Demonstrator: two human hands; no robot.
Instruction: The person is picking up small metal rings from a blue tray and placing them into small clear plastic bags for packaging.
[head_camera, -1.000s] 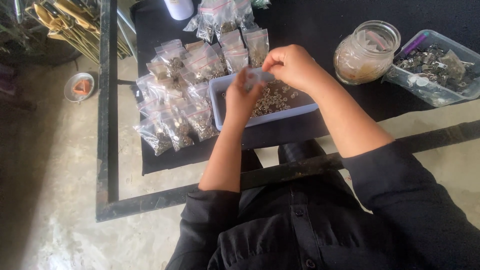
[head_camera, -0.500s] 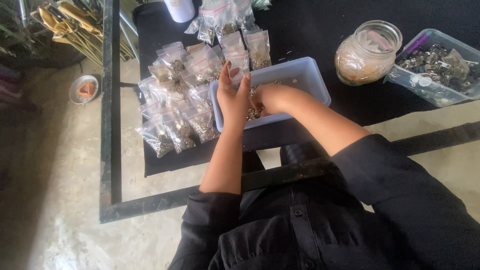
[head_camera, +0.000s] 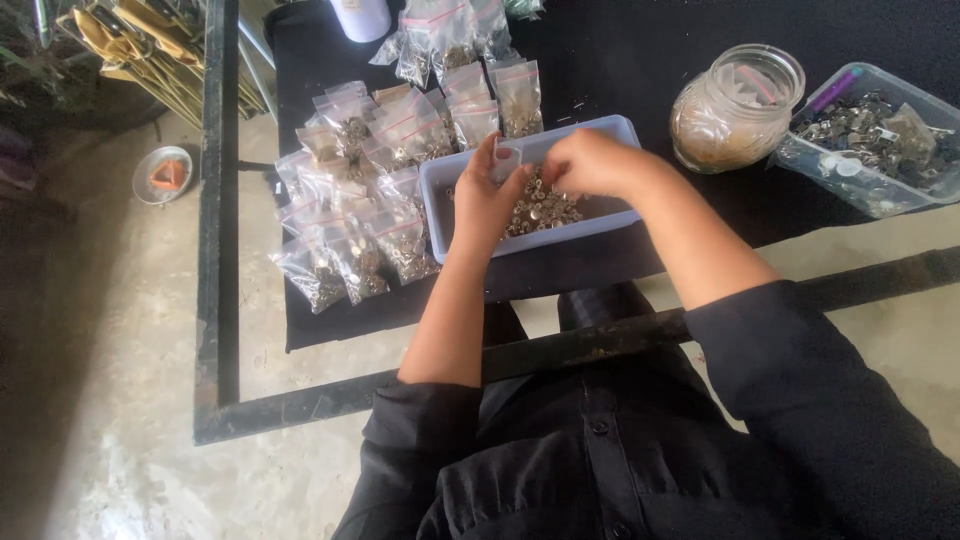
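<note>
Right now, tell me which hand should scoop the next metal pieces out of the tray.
Probably the right hand: its fingers are down over the small metal pieces in the blue tray, while the left hand holds a small clear bag.

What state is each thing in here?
Tray: open, part full of small metal pieces.
Small bag: held over the tray by both hands.
Bags: filled, piled left of the tray.
Jar: upright, lidless.
Tub: open, holding metal parts.
</note>
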